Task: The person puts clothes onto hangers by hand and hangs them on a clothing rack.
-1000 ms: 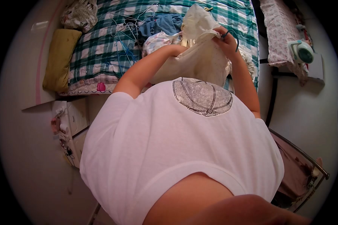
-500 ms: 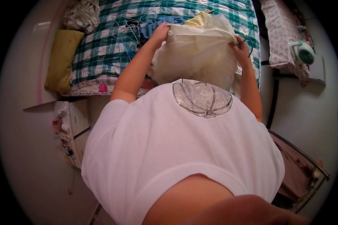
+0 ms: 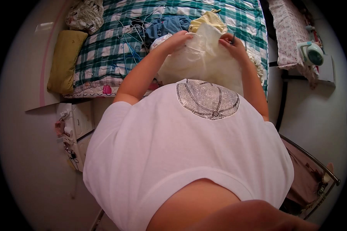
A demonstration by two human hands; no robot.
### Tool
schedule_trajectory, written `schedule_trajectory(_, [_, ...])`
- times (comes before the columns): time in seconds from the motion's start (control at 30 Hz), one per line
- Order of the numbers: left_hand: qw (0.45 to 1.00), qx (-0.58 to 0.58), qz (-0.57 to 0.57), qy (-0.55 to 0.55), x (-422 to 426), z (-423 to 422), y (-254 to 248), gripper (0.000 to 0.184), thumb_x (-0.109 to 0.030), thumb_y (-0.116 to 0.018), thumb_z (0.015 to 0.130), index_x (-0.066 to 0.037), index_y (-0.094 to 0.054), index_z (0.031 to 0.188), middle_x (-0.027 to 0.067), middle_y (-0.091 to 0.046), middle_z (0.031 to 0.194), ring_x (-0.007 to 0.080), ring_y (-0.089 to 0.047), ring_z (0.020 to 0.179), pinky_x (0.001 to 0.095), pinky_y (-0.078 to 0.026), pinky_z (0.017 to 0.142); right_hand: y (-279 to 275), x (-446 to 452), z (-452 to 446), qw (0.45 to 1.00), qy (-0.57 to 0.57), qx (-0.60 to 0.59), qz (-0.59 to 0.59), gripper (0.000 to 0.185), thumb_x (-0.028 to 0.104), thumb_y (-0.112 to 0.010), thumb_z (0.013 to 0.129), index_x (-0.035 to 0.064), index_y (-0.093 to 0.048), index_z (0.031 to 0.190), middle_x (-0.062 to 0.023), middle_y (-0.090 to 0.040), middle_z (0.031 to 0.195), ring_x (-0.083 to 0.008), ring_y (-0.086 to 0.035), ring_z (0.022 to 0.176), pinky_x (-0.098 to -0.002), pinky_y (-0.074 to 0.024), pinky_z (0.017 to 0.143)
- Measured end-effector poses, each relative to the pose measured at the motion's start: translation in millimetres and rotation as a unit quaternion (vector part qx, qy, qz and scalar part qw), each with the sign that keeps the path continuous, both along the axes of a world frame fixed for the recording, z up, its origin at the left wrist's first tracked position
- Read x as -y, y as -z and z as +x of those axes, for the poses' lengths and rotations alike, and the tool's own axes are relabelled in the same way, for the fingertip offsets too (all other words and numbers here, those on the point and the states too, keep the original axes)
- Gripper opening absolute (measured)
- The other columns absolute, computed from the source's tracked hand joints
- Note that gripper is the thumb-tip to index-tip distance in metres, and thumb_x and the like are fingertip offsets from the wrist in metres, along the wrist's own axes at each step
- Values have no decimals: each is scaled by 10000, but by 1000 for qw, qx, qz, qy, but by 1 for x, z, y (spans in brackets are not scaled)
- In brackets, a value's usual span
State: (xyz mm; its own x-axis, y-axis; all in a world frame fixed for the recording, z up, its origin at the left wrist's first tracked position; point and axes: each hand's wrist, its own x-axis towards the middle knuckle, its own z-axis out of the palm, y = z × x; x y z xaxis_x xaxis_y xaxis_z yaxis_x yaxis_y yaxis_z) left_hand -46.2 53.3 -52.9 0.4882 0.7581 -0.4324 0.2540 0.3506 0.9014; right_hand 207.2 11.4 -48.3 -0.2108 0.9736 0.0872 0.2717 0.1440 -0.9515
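Note:
Between my two hands hangs a thin cream-coloured cloth, perhaps a garment; its exact kind does not show. My left hand is closed on its upper left part. My right hand pinches the upper right part, and a thin dark-blue piece sticks up from its fingers, too small to name. The cloth sags between the hands, and its lower end disappears behind my shirt front. Just beyond it lie a crumpled blue garment and a yellow garment.
The bed carries a green-and-white plaid cover. Several loose hangers lie left of my left hand. An olive pillow and a patterned bundle are at the left edge. White frilly fabric lies beside my right forearm.
My hands have come closer together, and the cloth's stretched upper edge has slackened and bunched between them. The blue loop by my right hand is now mostly hidden. More of the yellow garment shows.

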Motion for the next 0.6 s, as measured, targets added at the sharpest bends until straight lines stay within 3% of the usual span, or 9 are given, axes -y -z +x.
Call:
schedule_trajectory(0.03, [1000,10,-3,9,8,3,-17,322,-328,-496,809,-76,-507,1010,45,-530,911,134,-518,786,285,-439,660,-4,1,-14,994,17,70,79,157,186,-656,759,54,-595,820,15,-509,655,-75,-436,585,-218,-359,526])
schedule_trajectory(0.1, [999,29,-10,27,22,11,-48,369,-386,-499,814,-71,-500,1006,52,-530,925,133,-514,788,278,-435,650,-17,8,-37,990,-12,116,81,186,218,-655,755,48,-591,795,-29,-547,671,-115,-468,594,-249,-391,549])
schedule_trajectory(0.2, [999,-7,-2,-41,9,27,-10,456,-486,-474,826,-51,-506,959,62,-535,916,131,-515,753,257,-423,608,-26,16,-62,984,-51,165,46,200,232,-658,753,48,-580,761,-20,-535,660,-101,-454,583,-242,-378,535])
schedule_trajectory(0.27, [999,40,-21,-16,-12,32,35,507,-494,-445,842,-7,-527,961,74,-561,860,147,-530,706,264,-430,600,-27,18,-70,979,-59,192,46,219,241,-668,742,44,-569,746,-15,-531,648,-99,-456,576,-245,-376,528])
schedule_trajectory(0.3, [998,63,-30,-4,-11,34,31,535,-498,-431,850,15,-537,962,80,-573,832,156,-538,682,267,-434,595,-26,18,-72,976,-53,202,64,240,256,-676,731,44,-565,743,-19,-534,643,-109,-470,573,-253,-384,529])
schedule_trajectory(0.4, [985,168,-48,1,1,36,19,456,-493,-441,850,-44,-521,852,45,-563,733,132,-545,649,257,-427,560,-20,20,-76,970,-48,219,93,275,277,-684,713,39,-549,741,-48,-554,651,-156,-516,585,-277,-409,550])
schedule_trajectory(0.5, [994,106,-30,17,-4,34,29,435,-473,-420,866,-51,-523,844,48,-565,717,136,-556,677,261,-436,564,-13,22,-78,966,-53,237,94,264,267,-667,719,37,-544,755,-81,-572,683,-206,-543,607,-300,-426,573])
schedule_trajectory(0.6, [993,78,-83,-9,2,36,18,383,-412,-405,879,-54,-528,822,53,-566,757,131,-543,673,269,-426,567,-17,24,-78,961,-66,255,85,234,247,-641,737,35,-546,769,-93,-581,712,-232,-552,634,-314,-434,596])
